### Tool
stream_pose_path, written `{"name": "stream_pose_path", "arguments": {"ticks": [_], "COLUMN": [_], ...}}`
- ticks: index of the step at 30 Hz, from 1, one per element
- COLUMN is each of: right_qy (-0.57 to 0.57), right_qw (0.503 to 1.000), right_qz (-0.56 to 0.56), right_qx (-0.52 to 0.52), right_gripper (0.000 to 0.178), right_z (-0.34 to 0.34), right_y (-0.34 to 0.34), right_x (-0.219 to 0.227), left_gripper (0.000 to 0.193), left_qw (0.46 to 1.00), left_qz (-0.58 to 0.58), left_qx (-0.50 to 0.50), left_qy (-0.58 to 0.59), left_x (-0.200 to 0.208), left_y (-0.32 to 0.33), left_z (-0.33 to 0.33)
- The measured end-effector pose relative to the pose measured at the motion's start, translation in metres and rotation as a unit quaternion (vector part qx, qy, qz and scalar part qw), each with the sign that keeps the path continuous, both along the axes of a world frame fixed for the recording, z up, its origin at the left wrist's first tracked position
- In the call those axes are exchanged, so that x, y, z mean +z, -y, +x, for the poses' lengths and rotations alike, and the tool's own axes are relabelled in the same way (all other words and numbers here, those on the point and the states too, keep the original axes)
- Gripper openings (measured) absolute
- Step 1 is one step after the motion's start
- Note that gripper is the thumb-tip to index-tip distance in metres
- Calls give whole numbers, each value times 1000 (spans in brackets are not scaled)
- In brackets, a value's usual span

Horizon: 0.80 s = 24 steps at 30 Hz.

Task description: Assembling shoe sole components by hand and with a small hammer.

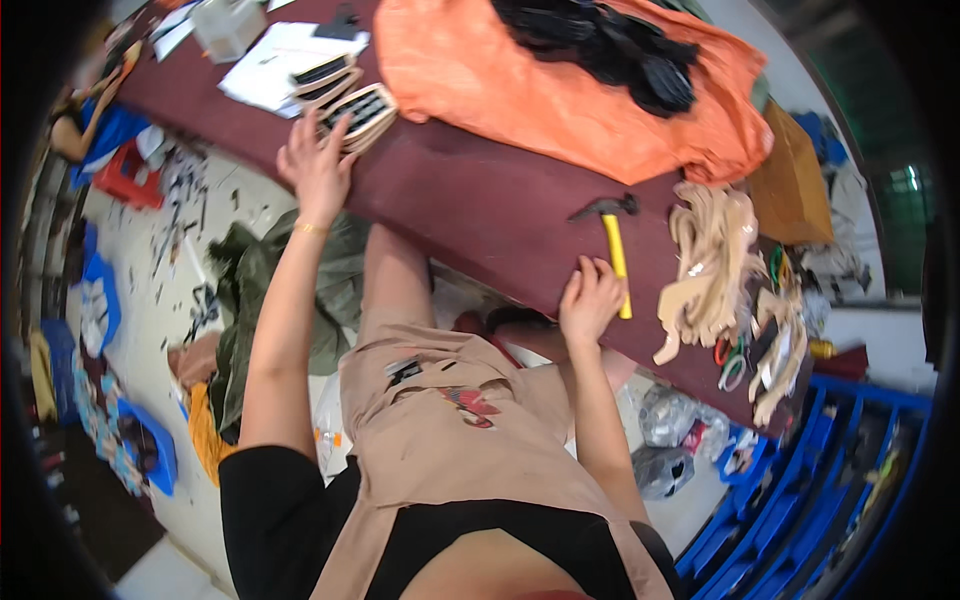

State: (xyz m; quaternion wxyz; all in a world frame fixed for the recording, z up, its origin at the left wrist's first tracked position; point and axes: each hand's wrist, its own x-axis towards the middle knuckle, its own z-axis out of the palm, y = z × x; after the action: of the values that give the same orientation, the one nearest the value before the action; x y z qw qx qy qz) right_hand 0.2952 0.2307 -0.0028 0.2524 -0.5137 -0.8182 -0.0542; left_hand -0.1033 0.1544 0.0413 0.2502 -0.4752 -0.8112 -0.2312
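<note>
The left hand [316, 170] reaches to the edge of the maroon worktable [480, 200], fingers spread, its fingertips touching the nearest of the stacked tan shoe insoles [362, 112], which lie just beyond the fingers on the table. The right hand [590, 298] rests on the table's near edge, fingers curled loosely together, empty. The yellow-handled hammer [616, 252] lies on the table just beside that hand's fingertips, head pointing away. Further along the table sit an orange sack [520, 90] and a pile of tan leather straps [712, 262].
</note>
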Motion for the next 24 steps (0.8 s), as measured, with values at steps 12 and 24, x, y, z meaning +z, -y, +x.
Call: {"name": "stream_pose_path", "arguments": {"ticks": [12, 24], "right_qy": [-126, -23], "right_qw": [980, 957], "right_qz": [46, -74], "right_qx": [-149, -281], "right_gripper": [23, 33], "right_z": [127, 210], "right_y": [-146, -231], "right_x": [75, 63], "left_gripper": [34, 33], "left_qw": [971, 974], "left_qz": [-52, -85], "left_qx": [-164, -163], "left_qy": [163, 134], "left_x": [-48, -45], "left_y": [6, 3], "left_z": [129, 128]}}
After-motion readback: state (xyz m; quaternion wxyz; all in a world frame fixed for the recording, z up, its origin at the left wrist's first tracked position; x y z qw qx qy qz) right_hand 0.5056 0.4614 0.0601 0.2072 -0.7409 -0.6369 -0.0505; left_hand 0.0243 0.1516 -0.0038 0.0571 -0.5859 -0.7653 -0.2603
